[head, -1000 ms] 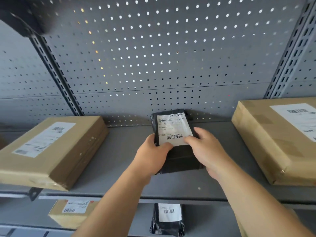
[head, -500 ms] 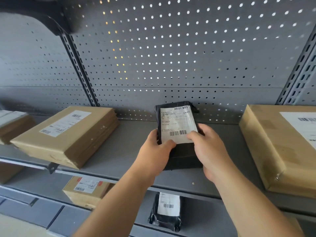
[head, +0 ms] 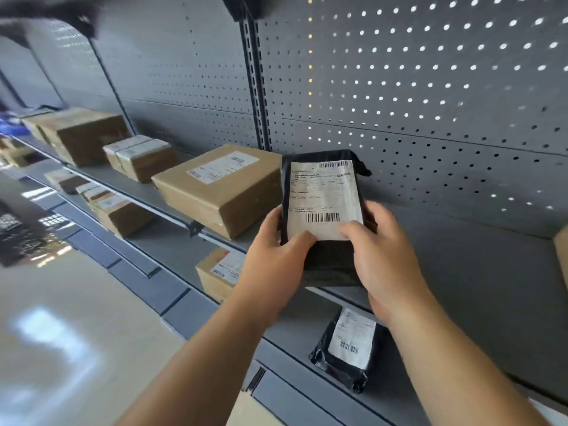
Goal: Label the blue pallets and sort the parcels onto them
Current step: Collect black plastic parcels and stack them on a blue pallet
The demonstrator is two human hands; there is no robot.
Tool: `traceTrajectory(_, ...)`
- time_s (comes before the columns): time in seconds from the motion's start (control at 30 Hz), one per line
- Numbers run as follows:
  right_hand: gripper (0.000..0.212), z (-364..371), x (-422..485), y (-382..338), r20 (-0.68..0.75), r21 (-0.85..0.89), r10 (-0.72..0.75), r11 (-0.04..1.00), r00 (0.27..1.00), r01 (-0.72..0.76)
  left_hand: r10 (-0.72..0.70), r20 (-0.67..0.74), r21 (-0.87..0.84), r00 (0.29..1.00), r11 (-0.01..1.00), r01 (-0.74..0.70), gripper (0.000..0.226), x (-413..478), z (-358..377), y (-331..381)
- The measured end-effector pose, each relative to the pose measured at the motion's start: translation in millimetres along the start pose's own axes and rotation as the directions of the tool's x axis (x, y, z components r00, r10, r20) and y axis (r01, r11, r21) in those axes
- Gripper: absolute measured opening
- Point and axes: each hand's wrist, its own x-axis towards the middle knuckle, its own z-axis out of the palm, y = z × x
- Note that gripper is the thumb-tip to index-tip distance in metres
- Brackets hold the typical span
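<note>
A black plastic-wrapped parcel (head: 322, 207) with a white barcode label is lifted off the grey shelf (head: 461, 256) and tilted up toward me. My left hand (head: 273, 256) grips its left edge, thumb on the label's lower corner. My right hand (head: 381, 253) grips its right edge, thumb also on the label. A brown cardboard parcel (head: 221, 189) lies on the shelf just left of it. No blue pallet is in view.
More brown boxes (head: 138, 158) (head: 83, 133) line the shelf to the left. On the lower shelf lie a second black parcel (head: 347, 352) and a brown box (head: 218, 272). A perforated grey back panel (head: 430, 87) rises behind. Glossy beige floor (head: 61, 333) spreads lower left.
Both hands have raised the black parcel off the shelf and tilted it toward me. The view has swung left, showing more of the shelf row and the floor.
</note>
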Motion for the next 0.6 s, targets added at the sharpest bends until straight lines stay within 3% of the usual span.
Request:
traceTrajectory(0.23,0.033,93.4,-6.6,-22.6,0.115,0.016,-0.068,0.998,0.991,0.066,0.022,-0.15,-0.057,0.988,0.998,-0.031,0.036,-10.0,-92.6,10.3)
traceTrajectory(0.43,0.034,204.3,-23.7,-33.1,0.272,0.059,-0.089,0.995,0.958,0.076,0.014,-0.298,-0.071,0.955,0.997,-0.037,0.051,-19.8,-199.1,5.2)
traceTrajectory(0.6,0.04,309.5,-45.5,-32.7,0.384,0.064,-0.068,0.997,0.921,0.047,0.008,-0.434,-0.052,0.901,0.998,-0.034,0.051,-33.9,-298.5,-7.3)
